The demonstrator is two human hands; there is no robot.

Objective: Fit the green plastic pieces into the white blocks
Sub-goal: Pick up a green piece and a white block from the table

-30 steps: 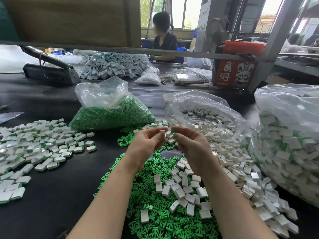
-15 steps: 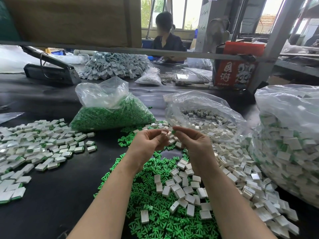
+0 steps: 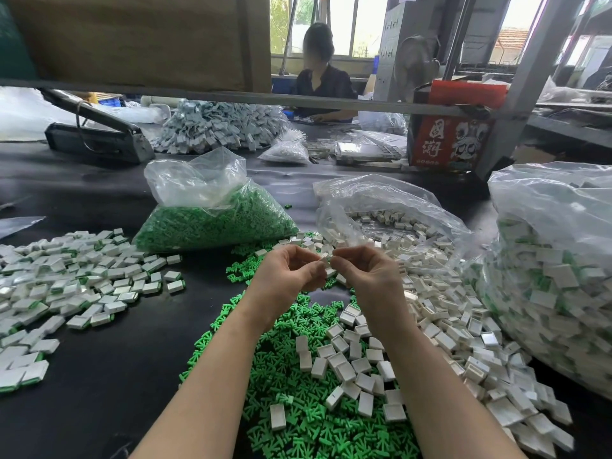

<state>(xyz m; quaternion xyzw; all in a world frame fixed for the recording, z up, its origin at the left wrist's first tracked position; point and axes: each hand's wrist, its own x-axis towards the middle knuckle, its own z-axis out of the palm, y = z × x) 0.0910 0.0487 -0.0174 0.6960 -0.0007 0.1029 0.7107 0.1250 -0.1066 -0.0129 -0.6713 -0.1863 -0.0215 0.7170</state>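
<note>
Head view: a white block (image 3: 326,258) sits pinched between the fingertips of both hands, raised over the loose piles at the middle of the bench (image 3: 99,376). The left hand (image 3: 291,276) and right hand (image 3: 367,276) are curled, thumbs and forefingers closed on it; whether a green piece is already in it is hidden. Its long axis seems to run left to right between the hands, but it is too small to tell which way its opening faces. Finished blocks (image 3: 76,283) lie spread at left and fill the bag (image 3: 556,270) at right. Many green pieces (image 3: 298,402) and empty blocks (image 3: 351,366) remain, so much work is left, I judge.
</note>
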